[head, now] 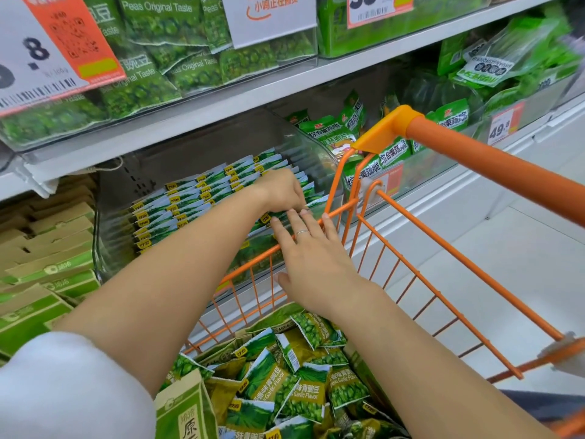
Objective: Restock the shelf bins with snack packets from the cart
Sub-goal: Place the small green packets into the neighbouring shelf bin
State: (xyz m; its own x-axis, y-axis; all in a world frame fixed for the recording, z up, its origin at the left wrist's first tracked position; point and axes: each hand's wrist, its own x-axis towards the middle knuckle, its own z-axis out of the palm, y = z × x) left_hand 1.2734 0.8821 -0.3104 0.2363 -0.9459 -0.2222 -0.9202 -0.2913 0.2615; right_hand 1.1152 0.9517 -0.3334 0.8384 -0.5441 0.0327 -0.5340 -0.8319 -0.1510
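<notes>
Packets (285, 384) fill the cart (443, 267) below. Both hands tidy rows in the bin (120, 217): left hand (281, 190) curls onto packet tops, right hand (311, 258) lies flat and open. Next, I think, one hand must reach down for more.

Orange wire cart (411, 236) parked right before the white metal shelf (221, 99). Loose green pea snack packets (285, 381) heaped in the cart. Clear plastic bin (202, 160) on the shelf, just behind the cart's front rail, with rows of upright packets (190, 201) inside. Brown and green cardboard boxes (47, 248) stacked left of the bin. Green veggie crisp bags (335, 128) in the next bin to the right.
</notes>
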